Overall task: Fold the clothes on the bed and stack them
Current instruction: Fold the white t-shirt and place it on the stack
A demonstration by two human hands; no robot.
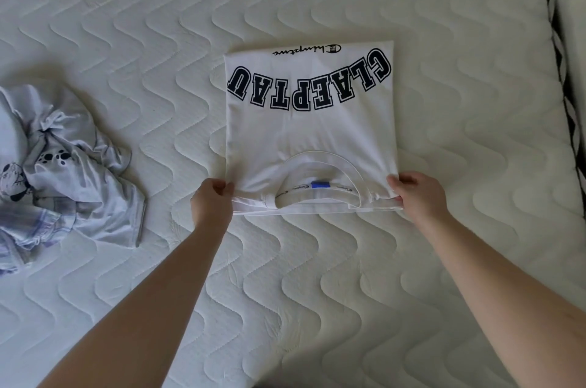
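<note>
A: Starting at the left edge, what is lying there?

B: A crumpled heap of pale grey clothes (63,172) is sitting on the white quilted mattress (317,292). It is showing a black cartoon print and some paw-like spots, and a bit of checked fabric is poking out at the bottom (how many garments are in the heap, I cannot tell).

A: And moving toward the middle?

B: The left hand (211,202) is pinching the near left corner of a folded white T-shirt (310,134), with its fingers (222,188) curled and clamped on the fabric layers.

A: How is the shirt lying?

B: It is lying flat as a neat rectangle, well apart from the heap, with the collar (320,178) turned toward the person and a small blue label (320,184) showing inside the neckline. Big dark block letters (309,83) are arching across the far half, upside down from this view, with a smaller script line beyond them near the far edge.

A: And the right side?

B: The right hand (418,194) is gripping the near right corner in the same way, fingers closed on the stacked edges. Further right, the mattress edge is running along a black-and-white patterned border (561,77).
</note>
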